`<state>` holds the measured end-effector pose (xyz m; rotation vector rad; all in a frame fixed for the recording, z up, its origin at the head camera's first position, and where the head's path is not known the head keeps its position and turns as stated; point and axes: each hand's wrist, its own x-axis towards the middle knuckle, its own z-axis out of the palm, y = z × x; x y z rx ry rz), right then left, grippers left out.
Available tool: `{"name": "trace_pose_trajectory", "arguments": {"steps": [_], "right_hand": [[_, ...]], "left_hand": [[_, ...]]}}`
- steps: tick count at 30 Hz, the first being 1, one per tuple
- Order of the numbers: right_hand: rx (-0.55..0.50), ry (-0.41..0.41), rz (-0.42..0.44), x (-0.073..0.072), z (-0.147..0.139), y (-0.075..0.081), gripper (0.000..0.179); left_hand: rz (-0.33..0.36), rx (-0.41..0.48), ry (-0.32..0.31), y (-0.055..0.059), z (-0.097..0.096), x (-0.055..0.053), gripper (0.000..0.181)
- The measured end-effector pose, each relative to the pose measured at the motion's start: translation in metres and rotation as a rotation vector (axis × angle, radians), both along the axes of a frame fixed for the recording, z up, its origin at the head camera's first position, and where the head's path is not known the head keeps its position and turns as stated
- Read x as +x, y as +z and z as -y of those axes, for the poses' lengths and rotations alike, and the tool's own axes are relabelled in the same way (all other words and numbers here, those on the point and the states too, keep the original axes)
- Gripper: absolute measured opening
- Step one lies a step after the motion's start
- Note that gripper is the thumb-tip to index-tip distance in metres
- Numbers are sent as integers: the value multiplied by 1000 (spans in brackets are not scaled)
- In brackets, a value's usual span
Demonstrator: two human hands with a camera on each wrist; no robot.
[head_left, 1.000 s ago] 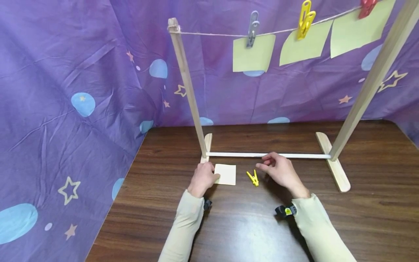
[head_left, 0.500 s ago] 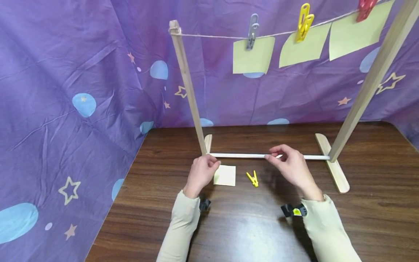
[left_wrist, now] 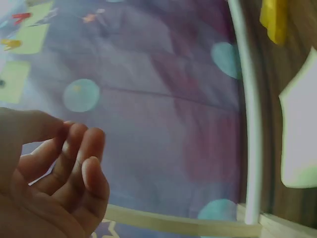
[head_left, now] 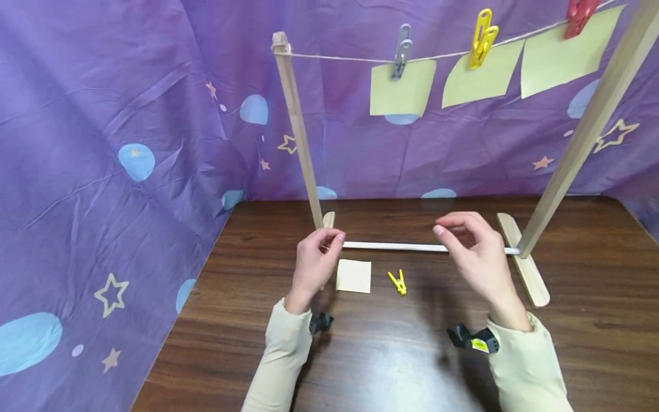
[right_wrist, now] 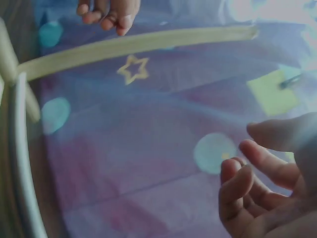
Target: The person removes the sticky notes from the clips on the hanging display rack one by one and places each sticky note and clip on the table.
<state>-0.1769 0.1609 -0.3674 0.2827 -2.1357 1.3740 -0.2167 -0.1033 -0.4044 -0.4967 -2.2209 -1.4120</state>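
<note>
My left hand hovers at the left end of the rack, fingers loosely bent and the thumb near the fingertips; nothing shows between them. To its right, a pale yellow paper square lies flat on the table. Beside that paper is a small yellow clothespin, lying on its own. My right hand is raised in front of the right part of the rack's white bar. A gap separates its thumb from its curved fingers, and it holds nothing.
A wooden post and a thicker right post carry a string. Paper squares hang from it under a grey clothespin, a yellow clothespin and a red clothespin. Behind is a purple cloth.
My left hand has come off the paper square and lifted up and away. My right hand has risen and moved right, away from the yellow clothespin on the table. Paper and clothespin stay put.
</note>
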Motion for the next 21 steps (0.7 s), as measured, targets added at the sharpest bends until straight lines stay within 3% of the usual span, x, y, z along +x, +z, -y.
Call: {"name": "trace_pose_trajectory", "arguments": {"steps": [6, 11, 16, 21], "right_hand": [[-216, 149, -172, -4, 1, 38, 10], [-192, 176, -305, -10, 7, 89, 14], [-198, 192, -325, -15, 15, 136, 15], [-319, 311, -285, -24, 25, 171, 25]], "left_hand": [[70, 182, -75, 17, 1, 1, 17], [103, 282, -124, 40, -2, -4, 18], [104, 355, -162, 67, -9, -13, 19], [181, 505, -198, 92, -19, -25, 20]]}}
